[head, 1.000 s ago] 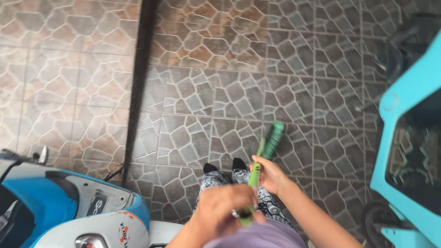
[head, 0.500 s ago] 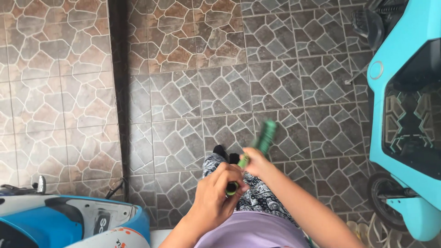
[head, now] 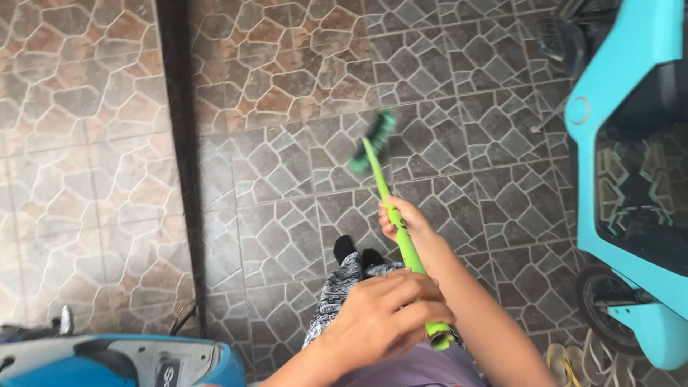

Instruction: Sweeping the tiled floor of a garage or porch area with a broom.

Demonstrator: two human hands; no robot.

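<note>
Nearest to me is the left hand [head: 383, 315], low in the centre of the view. Its fingers are curled shut around the bottom end of the green broom handle [head: 403, 247], w/ only the end cap sticking out under the fingers, just above the purple shirt [head: 416, 369]. A bit further up the same handle I see the right hand [head: 403, 223], also closed around it, thumb side toward me; the forearm runs down to the lower right. So both hands hold the one handle, left below, right above, near each other but not touching.

Between the hands and the floor are the patterned trousers [head: 344, 287] and two dark feet [head: 356, 252] on the tiles.

From the right hand the handle goes up and slightly left to the green brush head [head: 374, 140], which is blurred; it looks to be at the stone-pattern tiled floor [head: 287, 165], but I cannot tell if it touches.

At the sides: a blue scooter [head: 107, 358] at bottom left, a turquoise vehicle [head: 631, 179] along the right edge, and yellow sandals [head: 573, 358] close to its wheel.
</note>
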